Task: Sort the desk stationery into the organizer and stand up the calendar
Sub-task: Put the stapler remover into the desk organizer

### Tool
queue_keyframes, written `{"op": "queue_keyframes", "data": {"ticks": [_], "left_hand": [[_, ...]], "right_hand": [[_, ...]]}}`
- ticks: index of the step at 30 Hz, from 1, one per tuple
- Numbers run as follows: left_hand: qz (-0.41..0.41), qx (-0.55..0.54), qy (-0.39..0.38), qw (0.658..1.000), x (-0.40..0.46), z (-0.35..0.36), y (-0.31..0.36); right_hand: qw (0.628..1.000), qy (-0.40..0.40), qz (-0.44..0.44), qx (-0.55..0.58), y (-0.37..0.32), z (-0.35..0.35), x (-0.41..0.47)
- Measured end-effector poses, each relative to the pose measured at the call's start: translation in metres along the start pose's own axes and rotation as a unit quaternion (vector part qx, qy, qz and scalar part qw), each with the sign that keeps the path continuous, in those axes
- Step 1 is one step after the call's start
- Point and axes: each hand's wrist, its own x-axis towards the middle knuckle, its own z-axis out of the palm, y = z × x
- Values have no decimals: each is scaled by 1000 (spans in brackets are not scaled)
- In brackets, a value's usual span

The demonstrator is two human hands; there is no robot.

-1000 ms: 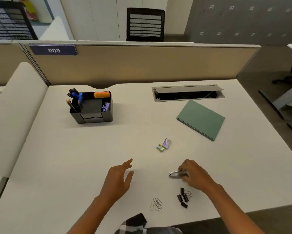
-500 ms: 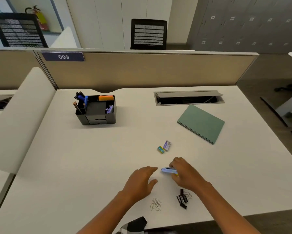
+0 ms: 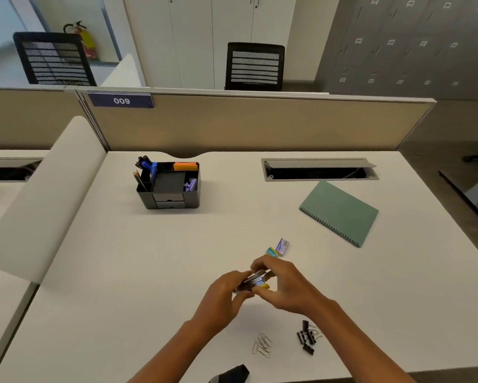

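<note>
**Both hands gripping a small stapler at lower centre**

The left hand point(image 3: 226, 294) and right hand point(image 3: 290, 286) are pinching a shiny metal stapler point(image 3: 255, 280) between curled fingers. At upper left, the boxy black organizer point(image 3: 174, 200) is sitting; right of the hands, a flat green spiral-bound calendar point(image 3: 340, 212) is lying on the smooth white desk point(image 3: 94, 286).
</note>
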Motion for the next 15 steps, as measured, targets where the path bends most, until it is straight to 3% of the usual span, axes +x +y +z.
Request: {"op": "queue_keyframes", "data": {"ticks": [6, 10, 15], "left_hand": [[-133, -100, 68, 984, 4, -29, -24], [-242, -89, 136, 957, 29, -65, -48], [-273, -59, 201, 939, 79, -125, -77]], "right_hand": [[999, 45, -5, 19, -3, 8, 11], [996, 72, 28, 32, 3, 13, 9], [994, 81, 50, 44, 16, 24, -3]]}}
